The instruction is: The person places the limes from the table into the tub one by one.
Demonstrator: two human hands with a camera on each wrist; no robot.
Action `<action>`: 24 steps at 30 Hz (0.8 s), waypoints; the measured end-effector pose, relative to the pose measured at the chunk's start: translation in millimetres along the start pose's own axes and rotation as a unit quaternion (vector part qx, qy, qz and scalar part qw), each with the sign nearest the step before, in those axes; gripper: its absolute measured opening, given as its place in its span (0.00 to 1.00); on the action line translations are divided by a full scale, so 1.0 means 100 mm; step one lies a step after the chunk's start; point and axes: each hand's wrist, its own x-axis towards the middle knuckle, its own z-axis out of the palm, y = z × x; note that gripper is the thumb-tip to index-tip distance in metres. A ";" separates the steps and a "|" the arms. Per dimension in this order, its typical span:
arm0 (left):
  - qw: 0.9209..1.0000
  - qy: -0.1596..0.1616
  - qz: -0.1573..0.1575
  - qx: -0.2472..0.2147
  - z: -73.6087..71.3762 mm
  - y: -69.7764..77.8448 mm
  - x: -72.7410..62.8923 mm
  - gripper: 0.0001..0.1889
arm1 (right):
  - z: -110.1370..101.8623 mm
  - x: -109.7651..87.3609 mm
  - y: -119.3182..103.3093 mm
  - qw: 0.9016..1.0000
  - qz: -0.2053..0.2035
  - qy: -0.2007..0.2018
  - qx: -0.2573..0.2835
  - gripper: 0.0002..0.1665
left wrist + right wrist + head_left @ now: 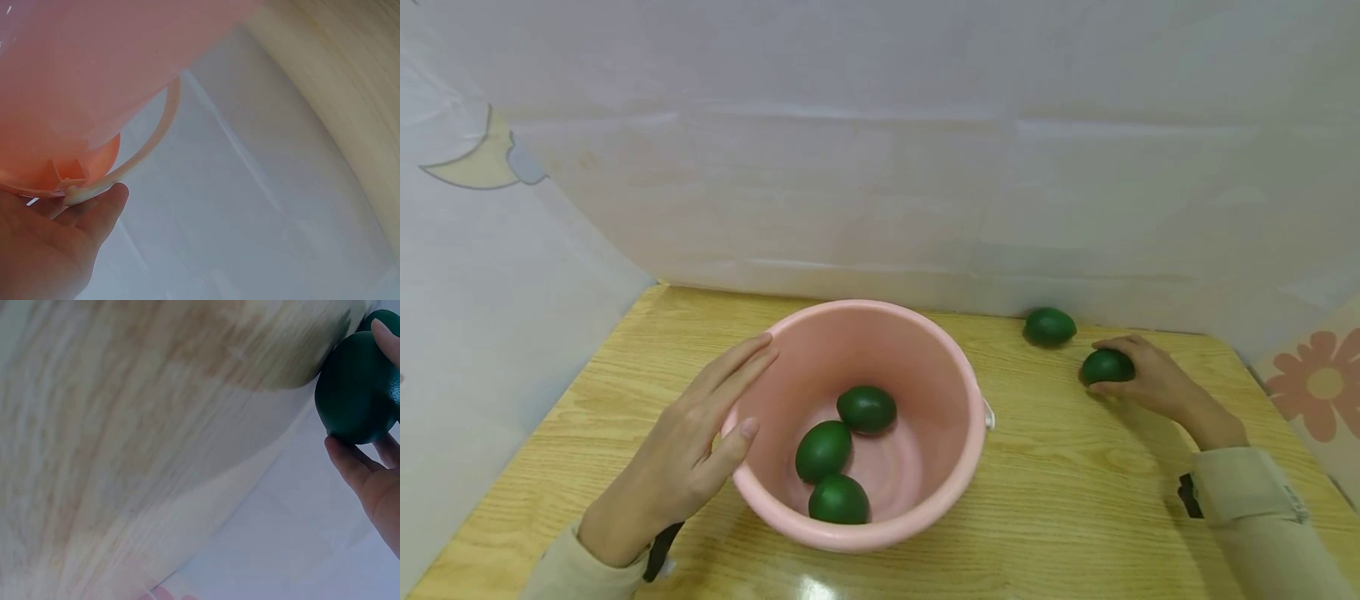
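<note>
A pink bucket (857, 537) stands on the wooden table, with three dark green limes inside, among them one lime (867, 409) at the back. My left hand (688, 442) rests on the bucket's left rim with fingers fairly straight. In the left wrist view, the fingers (103, 215) touch the rim beside the bucket's pale handle (150, 144). Far to the right, my right hand (1161, 383) pinches another lime (1105, 367) between thumb and fingers; the right wrist view shows this lime (356, 390) close up. Whether it touches the table is unclear.
One more lime (1049, 327) lies on the table (1045, 500) near the back wall, just left of the right hand. Pale sheeting (865, 183) encloses the table at the back and sides, with a flower print (1322, 383) on the right.
</note>
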 end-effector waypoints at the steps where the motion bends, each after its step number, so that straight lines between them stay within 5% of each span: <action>1: 1.000 -0.001 0.000 0.000 0.00 0.00 0.00 0.33 | 0.00 0.00 0.00 1.000 0.000 -0.001 0.000 0.45; 24: 1.000 -0.001 0.000 -0.005 0.00 0.00 0.00 0.34 | 0.00 -0.11 -0.10 0.999 0.003 0.039 0.003 0.45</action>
